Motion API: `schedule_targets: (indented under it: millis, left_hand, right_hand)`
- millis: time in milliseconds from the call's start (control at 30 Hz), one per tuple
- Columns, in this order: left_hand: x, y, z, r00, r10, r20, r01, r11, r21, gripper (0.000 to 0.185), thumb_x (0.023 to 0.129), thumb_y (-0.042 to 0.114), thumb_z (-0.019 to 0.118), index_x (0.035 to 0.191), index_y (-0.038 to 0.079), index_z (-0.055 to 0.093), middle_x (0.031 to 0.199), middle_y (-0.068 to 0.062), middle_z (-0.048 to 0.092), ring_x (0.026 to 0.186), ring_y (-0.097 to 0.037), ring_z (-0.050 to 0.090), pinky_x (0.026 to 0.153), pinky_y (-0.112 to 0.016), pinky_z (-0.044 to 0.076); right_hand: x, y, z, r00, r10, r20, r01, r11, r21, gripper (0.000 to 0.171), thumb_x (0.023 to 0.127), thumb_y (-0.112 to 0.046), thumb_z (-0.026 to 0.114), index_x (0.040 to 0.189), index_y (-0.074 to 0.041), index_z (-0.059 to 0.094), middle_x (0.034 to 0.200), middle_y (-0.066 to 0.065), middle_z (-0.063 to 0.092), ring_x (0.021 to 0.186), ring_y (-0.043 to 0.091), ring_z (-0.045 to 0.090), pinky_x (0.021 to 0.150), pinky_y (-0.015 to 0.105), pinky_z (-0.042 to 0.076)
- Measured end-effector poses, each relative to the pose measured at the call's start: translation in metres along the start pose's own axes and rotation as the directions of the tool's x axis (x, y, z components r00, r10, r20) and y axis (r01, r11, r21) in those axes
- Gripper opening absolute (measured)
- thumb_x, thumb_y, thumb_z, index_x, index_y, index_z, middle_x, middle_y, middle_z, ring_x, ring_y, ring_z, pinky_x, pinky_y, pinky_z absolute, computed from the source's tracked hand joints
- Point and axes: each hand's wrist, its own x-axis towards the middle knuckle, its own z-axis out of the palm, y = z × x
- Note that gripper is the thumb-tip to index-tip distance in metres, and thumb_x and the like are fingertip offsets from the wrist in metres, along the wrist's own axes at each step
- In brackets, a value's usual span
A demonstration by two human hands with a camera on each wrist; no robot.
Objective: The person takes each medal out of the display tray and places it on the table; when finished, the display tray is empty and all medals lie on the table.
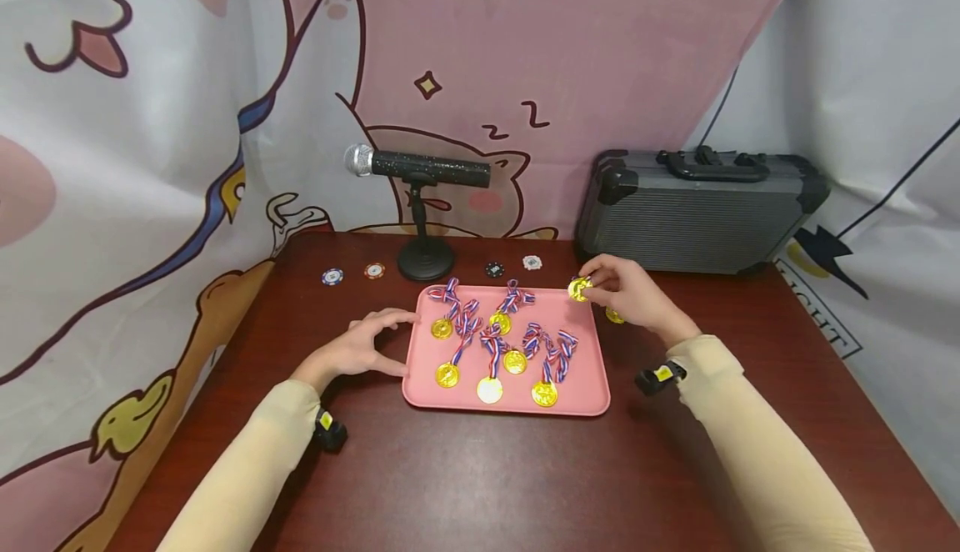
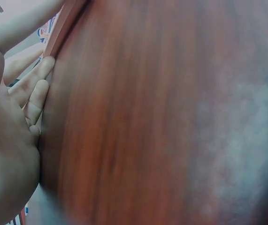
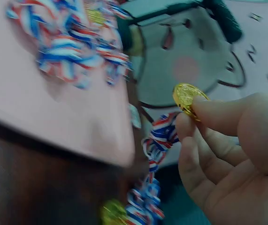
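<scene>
A small gold medal (image 1: 578, 288) is pinched by the fingertips of the right hand (image 1: 626, 292) just over the far right corner of the pink tray (image 1: 585, 343). It is round and shiny, with a red, white and blue ribbon (image 3: 158, 140) hanging under it. The tray's left edge is touched by the left hand (image 1: 365, 347), fingers spread, likely so it is kept from sliding. More medals (image 1: 489, 389) are laid on the tray.

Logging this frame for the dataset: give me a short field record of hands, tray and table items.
left hand: rests at the tray's left edge, fingers relaxed
right hand: pinches a gold medal over the tray's far right corner
tray: pink, holds six ribboned medals
table: dark red wood
behind tray: microphone on stand, four chips
far right: grey case
</scene>
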Motion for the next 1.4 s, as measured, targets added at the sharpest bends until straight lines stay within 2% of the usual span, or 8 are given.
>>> schedule_targets:
  millis: [267, 467, 600, 800, 933, 1067, 1267, 1400]
  left_hand:
    - [-0.001, -0.001, 0.000, 1.000, 0.020, -0.010, -0.019, 1.000, 0.013, 0.086, 0.074, 0.041, 0.095, 0.150, 0.027, 0.057, 0.149, 0.000, 0.055, 0.130, -0.030, 0.047, 0.102, -0.062, 0.023]
    - [-0.001, 0.000, 0.001, 1.000, 0.018, -0.012, -0.018, 1.000, 0.006, 0.086, 0.073, 0.041, 0.096, 0.150, 0.028, 0.057, 0.150, 0.000, 0.055, 0.130, -0.030, 0.047, 0.103, -0.062, 0.022]
    - [-0.001, 0.001, 0.001, 1.000, 0.016, -0.008, -0.016, 1.000, 0.006, 0.087, 0.073, 0.042, 0.096, 0.150, 0.027, 0.057, 0.150, 0.000, 0.055, 0.130, -0.029, 0.047, 0.103, -0.062, 0.022]
    - [-0.001, 0.001, 0.001, 1.000, 0.023, -0.007, -0.023, 1.000, 0.016, 0.087, 0.074, 0.041, 0.095, 0.150, 0.026, 0.057, 0.151, -0.001, 0.055, 0.130, -0.029, 0.048, 0.102, -0.062, 0.023]
    - [-0.001, 0.002, 0.000, 1.000, 0.030, -0.006, -0.030, 0.999, 0.017, 0.087, 0.074, 0.041, 0.096, 0.150, 0.025, 0.057, 0.150, 0.000, 0.055, 0.130, -0.029, 0.048, 0.103, -0.061, 0.023]
    - [-0.002, 0.003, -0.001, 0.999, 0.037, -0.007, -0.037, 0.999, 0.023, 0.087, 0.074, 0.041, 0.096, 0.150, 0.024, 0.057, 0.150, 0.000, 0.055, 0.129, -0.029, 0.049, 0.102, -0.060, 0.023]
    - [-0.002, 0.002, -0.001, 1.000, 0.031, -0.004, -0.030, 0.999, 0.024, 0.086, 0.074, 0.041, 0.095, 0.150, 0.025, 0.057, 0.150, 0.000, 0.055, 0.130, -0.029, 0.049, 0.103, -0.061, 0.023]
    - [-0.001, 0.003, -0.001, 1.000, 0.020, -0.002, -0.020, 1.000, 0.021, 0.087, 0.074, 0.042, 0.095, 0.150, 0.026, 0.057, 0.150, 0.001, 0.055, 0.130, -0.029, 0.048, 0.104, -0.061, 0.023]
  right_hand:
    - [-0.012, 0.008, -0.052, 0.975, 0.054, -0.216, -0.059, 0.998, -0.016, 0.034, 0.099, -0.005, 0.073, 0.131, 0.002, 0.062, 0.109, 0.024, 0.071, 0.085, 0.007, 0.069, 0.069, 0.018, 0.055]
    - [-0.024, 0.034, -0.070, 0.948, 0.103, -0.301, -0.129, 0.989, -0.067, 0.033, 0.101, -0.008, 0.071, 0.131, 0.001, 0.062, 0.109, 0.022, 0.071, 0.083, -0.001, 0.066, 0.067, 0.017, 0.053]
    - [-0.034, 0.056, -0.067, 0.955, 0.110, -0.276, -0.130, 0.990, -0.056, 0.031, 0.100, -0.005, 0.071, 0.129, 0.004, 0.063, 0.109, 0.025, 0.070, 0.082, 0.001, 0.066, 0.066, 0.019, 0.053]
    - [-0.046, 0.083, -0.055, 0.977, 0.166, -0.136, -0.180, 0.979, -0.096, 0.028, 0.100, -0.004, 0.071, 0.127, 0.004, 0.066, 0.110, 0.025, 0.071, 0.088, 0.017, 0.070, 0.069, 0.023, 0.055]
    - [-0.049, 0.093, -0.050, 0.986, 0.140, -0.086, -0.151, 0.979, -0.134, 0.027, 0.097, 0.000, 0.073, 0.124, 0.004, 0.069, 0.112, 0.025, 0.072, 0.092, 0.025, 0.071, 0.072, 0.021, 0.055]
    - [-0.050, 0.094, -0.047, 0.992, 0.104, -0.067, -0.114, 0.978, -0.176, 0.026, 0.094, 0.002, 0.075, 0.120, 0.004, 0.071, 0.108, 0.022, 0.073, 0.093, 0.029, 0.072, 0.074, 0.019, 0.054]
    - [-0.049, 0.092, -0.040, 0.991, 0.108, -0.082, -0.125, 0.963, -0.237, 0.026, 0.093, 0.001, 0.077, 0.118, 0.003, 0.072, 0.103, 0.021, 0.074, 0.091, 0.030, 0.073, 0.072, 0.020, 0.053]
    - [-0.048, 0.092, -0.037, 0.990, 0.094, -0.104, -0.120, 0.954, -0.276, 0.025, 0.094, -0.001, 0.076, 0.119, 0.002, 0.072, 0.106, 0.023, 0.074, 0.092, 0.034, 0.074, 0.074, 0.029, 0.057]
